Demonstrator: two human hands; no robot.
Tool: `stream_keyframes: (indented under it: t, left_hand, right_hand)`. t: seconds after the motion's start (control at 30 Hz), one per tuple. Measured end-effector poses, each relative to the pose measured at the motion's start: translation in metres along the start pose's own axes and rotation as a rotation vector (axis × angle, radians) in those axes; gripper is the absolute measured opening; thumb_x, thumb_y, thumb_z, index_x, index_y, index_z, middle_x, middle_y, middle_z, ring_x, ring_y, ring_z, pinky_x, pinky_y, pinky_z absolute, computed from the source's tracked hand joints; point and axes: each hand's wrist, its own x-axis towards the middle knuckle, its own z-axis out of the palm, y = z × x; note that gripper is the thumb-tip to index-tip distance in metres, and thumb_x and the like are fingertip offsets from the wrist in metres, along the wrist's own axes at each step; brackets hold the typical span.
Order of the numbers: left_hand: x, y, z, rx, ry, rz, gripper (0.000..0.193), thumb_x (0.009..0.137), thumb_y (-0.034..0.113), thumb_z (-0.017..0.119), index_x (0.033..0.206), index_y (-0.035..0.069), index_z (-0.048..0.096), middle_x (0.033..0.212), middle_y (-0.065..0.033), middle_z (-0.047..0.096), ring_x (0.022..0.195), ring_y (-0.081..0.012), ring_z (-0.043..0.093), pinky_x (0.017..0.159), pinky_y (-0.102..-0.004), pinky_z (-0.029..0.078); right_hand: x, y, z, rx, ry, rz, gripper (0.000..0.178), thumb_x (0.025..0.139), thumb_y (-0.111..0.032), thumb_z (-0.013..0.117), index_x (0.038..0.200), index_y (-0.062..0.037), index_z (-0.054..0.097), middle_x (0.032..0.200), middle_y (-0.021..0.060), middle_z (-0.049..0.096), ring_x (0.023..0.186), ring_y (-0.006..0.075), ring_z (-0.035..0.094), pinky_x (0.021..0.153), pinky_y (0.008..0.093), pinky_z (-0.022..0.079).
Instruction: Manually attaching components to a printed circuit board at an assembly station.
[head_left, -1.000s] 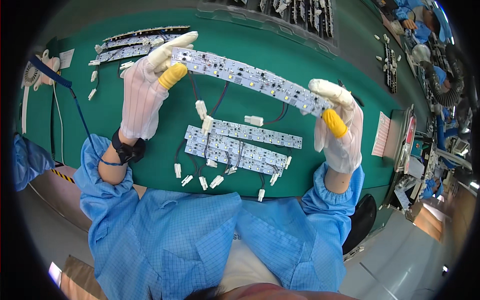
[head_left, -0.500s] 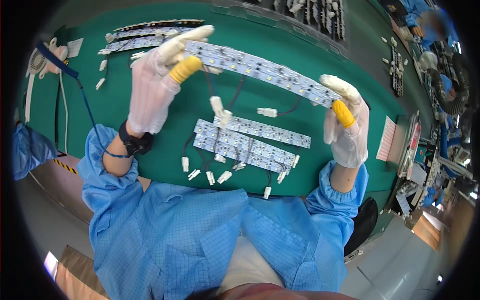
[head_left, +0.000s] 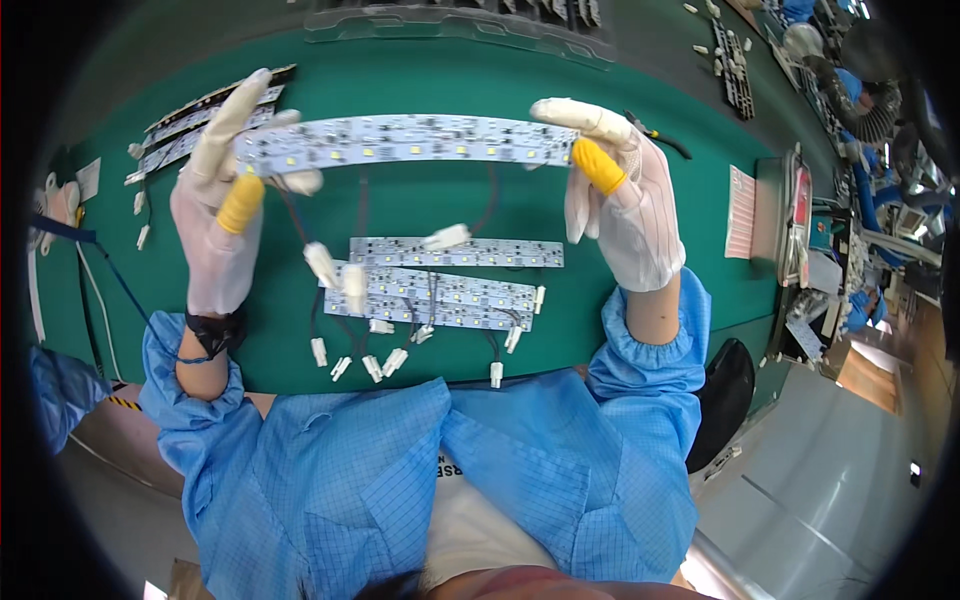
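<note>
A long white LED circuit board (head_left: 410, 140) spans the space between my hands, raised above the green mat. My left hand (head_left: 218, 200), gloved with a yellow thumb cover, grips its left end. Its right end is pinched by my right hand (head_left: 620, 190), gloved the same way. Thin wires with white connectors (head_left: 448, 237) dangle from the held board. Below it, nearer my body, several similar LED boards (head_left: 440, 297) lie flat on the mat, their wires and white plugs spread toward me.
More LED boards (head_left: 205, 125) lie at the far left. At the back stands a clear plastic tray (head_left: 460, 32) with boards in it. Pliers (head_left: 662, 138) rest beyond my right hand. A small white fan (head_left: 60, 205) is at the left edge, and a printed sheet (head_left: 740, 212) at the right.
The held LED board has gone from slanting down to the right to nearly level. Both hands still grip its ends. The whole view has shifted and turned slightly.
</note>
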Motion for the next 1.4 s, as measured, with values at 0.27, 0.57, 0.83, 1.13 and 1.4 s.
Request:
stream_keyframes:
  t: [0.27, 0.57, 0.83, 1.13, 1.4]
  left_hand:
    - [-0.001, 0.001, 0.000, 0.421, -0.029, -0.208, 0.045, 0.095, 0.042, 0.050, 0.110, 0.003, 0.065, 0.081, -0.0061, 0.072, 0.072, -0.0112, 0.063, 0.066, -0.0234, 0.047]
    - [-0.004, -0.016, -0.013, 0.805, 0.034, -0.147, 0.031, 0.095, 0.023, 0.052, 0.118, 0.006, 0.059, 0.092, -0.0107, 0.069, 0.082, -0.0169, 0.064, 0.077, -0.0306, 0.050]
    - [0.006, 0.002, -0.008, 0.439, -0.118, -0.167, 0.066, 0.095, 0.058, 0.036, 0.107, -0.001, 0.064, 0.076, -0.0084, 0.071, 0.073, -0.0136, 0.065, 0.074, -0.0254, 0.047]
    - [-0.001, 0.004, 0.002, -0.149, -0.120, -0.340, 0.046, 0.095, 0.033, 0.055, 0.127, -0.001, 0.051, 0.102, -0.0109, 0.064, 0.092, -0.0180, 0.064, 0.085, -0.0320, 0.047]
    - [0.073, 0.034, -0.137, 0.660, 0.045, -0.087, 0.033, 0.094, 0.024, 0.049, 0.110, -0.001, 0.063, 0.103, -0.0096, 0.066, 0.088, -0.0168, 0.065, 0.083, -0.0275, 0.046]
  right_hand:
    - [-0.001, 0.028, -0.005, 0.159, 0.060, 0.006, 0.082, 0.077, -0.061, 0.064, 0.120, 0.0070, 0.051, 0.077, 0.0116, 0.065, 0.055, 0.0143, 0.060, 0.048, 0.0221, 0.047]
    - [-0.007, 0.021, -0.001, 0.259, -0.056, -0.074, 0.070, 0.083, -0.052, 0.062, 0.117, 0.0080, 0.051, 0.074, 0.0137, 0.063, 0.048, 0.0128, 0.057, 0.042, 0.0209, 0.044]
    - [0.000, 0.032, -0.007, 0.470, -0.047, 0.106, 0.052, 0.089, -0.047, 0.058, 0.104, 0.0024, 0.052, 0.067, 0.0127, 0.061, 0.039, 0.0138, 0.049, 0.035, 0.0212, 0.038]
    - [0.003, 0.015, 0.009, 0.302, -0.028, 0.137, 0.076, 0.079, -0.044, 0.071, 0.129, 0.0057, 0.045, 0.089, 0.0086, 0.061, 0.053, 0.0050, 0.052, 0.042, 0.0141, 0.036]
    - [0.003, 0.011, 0.000, 0.306, -0.069, 0.044, 0.087, 0.074, -0.052, 0.070, 0.130, 0.0081, 0.043, 0.095, 0.0108, 0.063, 0.060, 0.0092, 0.058, 0.048, 0.0155, 0.044]
